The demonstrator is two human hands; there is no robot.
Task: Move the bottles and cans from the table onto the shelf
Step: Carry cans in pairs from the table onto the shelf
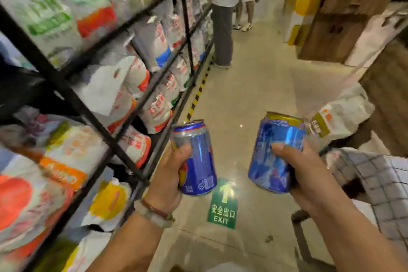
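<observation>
While our left hand [170, 174] and right hand [309, 172] each wrap fingers round an upright blue aluminium can [195, 157] [277, 153], we judge the black metal-framed shelf [141, 104] lies leftward, nearer the left.

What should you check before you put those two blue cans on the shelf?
1. Left hand grips the slim blue can: ok.
2. Right hand grips the wider blue can: ok.
3. Cans apart, not bumping: ok.
4. Free spot on the black shelf: not ok, the visible levels are full of bags.
5. Aisle floor ahead clear nearby: ok; people stand farther down.
</observation>
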